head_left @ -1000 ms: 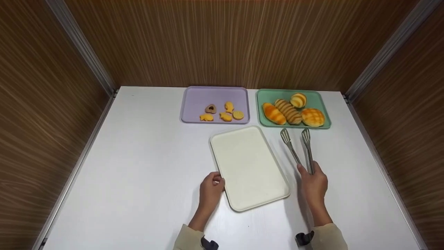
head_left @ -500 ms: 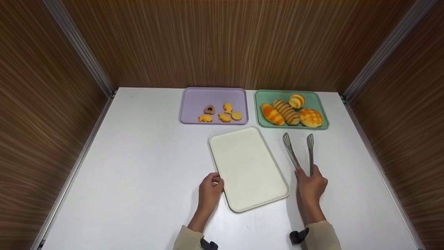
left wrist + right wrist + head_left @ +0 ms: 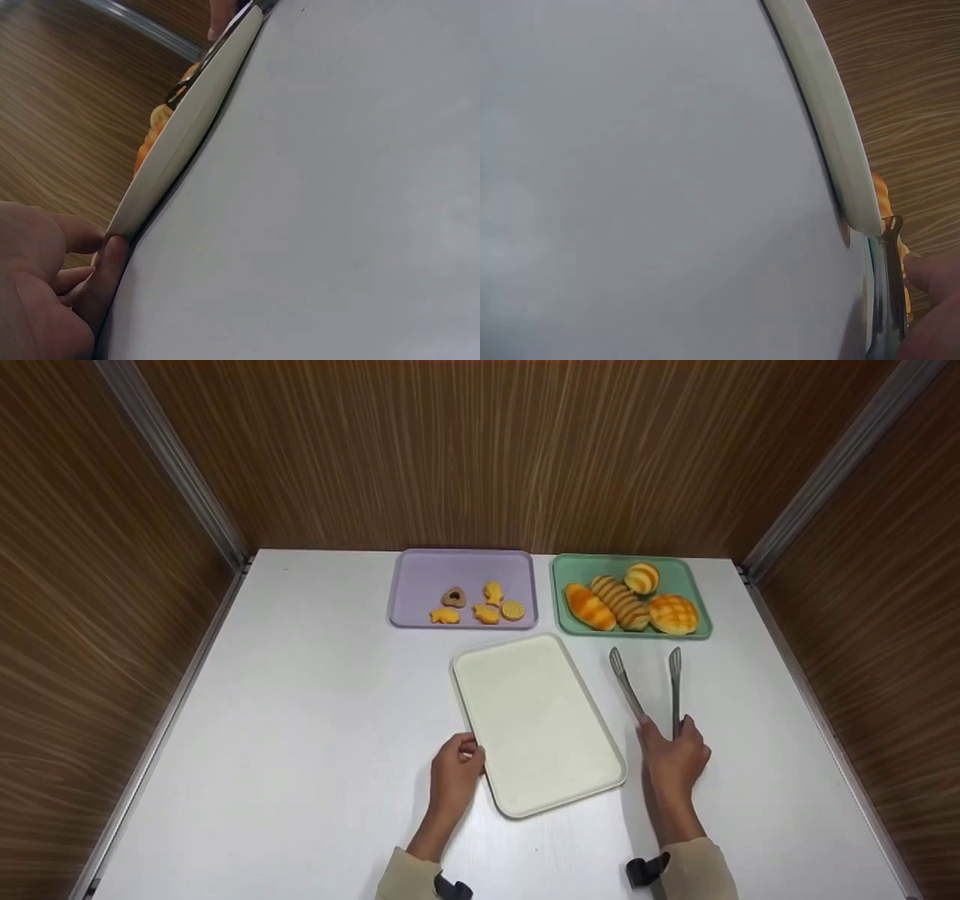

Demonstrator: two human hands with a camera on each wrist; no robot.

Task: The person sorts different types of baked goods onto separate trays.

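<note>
My left hand (image 3: 454, 784) pinches the left edge of a cream tray (image 3: 540, 720), which lies slightly turned on the table. The left wrist view shows thumb and fingers at the tray's rim (image 3: 176, 146). To the tray's right, my right hand (image 3: 675, 769) grips metal tongs (image 3: 676, 686), whose two slotted ends stand spread apart with nothing between them. They point toward a green tray (image 3: 691, 577) bearing several breads, among them a striped long bread (image 3: 621, 601) and a round crosshatched bun (image 3: 673, 614). In the right wrist view the tongs (image 3: 894, 274) appear at the lower right, beside the cream tray's corner.
A purple tray (image 3: 427, 574) stands at the back, left of the green one. It carries several small biscuits: fish shapes (image 3: 445, 616), a round one (image 3: 512, 610) and a brown heart-like one (image 3: 454, 597). Wood-grain panels (image 3: 480, 457) enclose the white table (image 3: 315, 697) at back and sides.
The tongs have drawn back a little from the green tray, and their ends have spread wider. My left hand and the cream tray have stayed in place.
</note>
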